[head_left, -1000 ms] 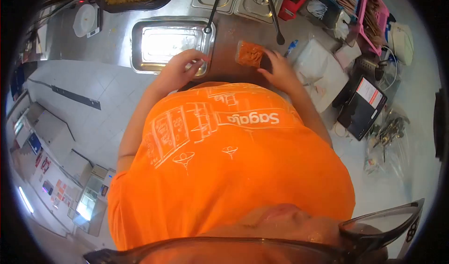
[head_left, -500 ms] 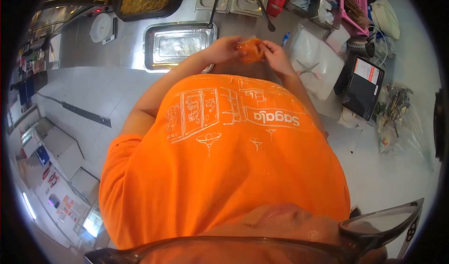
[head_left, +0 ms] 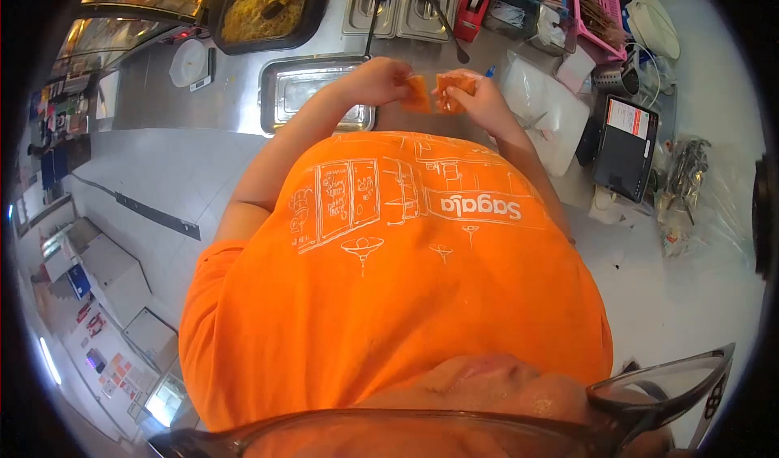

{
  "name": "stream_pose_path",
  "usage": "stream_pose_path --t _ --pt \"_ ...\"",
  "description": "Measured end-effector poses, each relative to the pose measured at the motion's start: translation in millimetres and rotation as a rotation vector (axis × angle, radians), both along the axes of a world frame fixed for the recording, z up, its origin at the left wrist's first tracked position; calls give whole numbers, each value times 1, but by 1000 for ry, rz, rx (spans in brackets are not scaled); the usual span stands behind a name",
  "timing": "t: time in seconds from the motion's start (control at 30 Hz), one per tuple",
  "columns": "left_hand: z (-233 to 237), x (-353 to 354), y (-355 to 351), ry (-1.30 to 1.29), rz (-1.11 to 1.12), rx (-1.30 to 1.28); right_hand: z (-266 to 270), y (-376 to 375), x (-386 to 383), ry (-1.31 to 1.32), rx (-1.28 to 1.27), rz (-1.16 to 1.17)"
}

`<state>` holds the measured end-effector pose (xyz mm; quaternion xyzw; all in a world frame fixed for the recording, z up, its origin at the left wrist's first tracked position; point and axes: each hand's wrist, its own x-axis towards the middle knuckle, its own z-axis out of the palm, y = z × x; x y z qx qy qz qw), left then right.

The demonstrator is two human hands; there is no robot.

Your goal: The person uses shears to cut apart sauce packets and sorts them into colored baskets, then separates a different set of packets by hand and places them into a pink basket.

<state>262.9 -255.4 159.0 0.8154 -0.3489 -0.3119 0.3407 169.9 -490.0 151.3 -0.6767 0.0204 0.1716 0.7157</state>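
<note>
My left hand is closed on a small orange packet, which looks like a clear plastic sachet of orange sauce. A second orange packet, shiny and crinkled, is gripped between the thumb and fingers of my right hand. The two packets are side by side with a narrow gap between them, held above the front of the steel counter. Just left of my left hand lies a shallow steel tray. Scissors rest on a white plastic bag to the right of my right hand.
Two steel pans with black ladles are at the back, beside a red tape dispenser. A black pan of yellow food and a scale stand left. A tablet and a pink basket are right.
My hands have moved apart slightly. Half a second ago both held one orange bundle together; now each holds a separate orange packet. The camera view has shifted a little.
</note>
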Motion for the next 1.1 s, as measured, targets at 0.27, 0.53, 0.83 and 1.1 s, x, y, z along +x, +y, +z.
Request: stream_pose_path --t 0.27,0.53,0.83,1.1 --pt "41 -4 -10 291 25 -14 18 -28 5 143 -77 125" --pt "43 -13 -16 -237 -161 -114 25 -10 17 -356 -429 343" --pt "46 -18 -15 -468 -4 -366 41 -11 11 -431 -315 168" --pt "51 -30 -20 186 584 -307 -13 -22 17 63 592 -9"
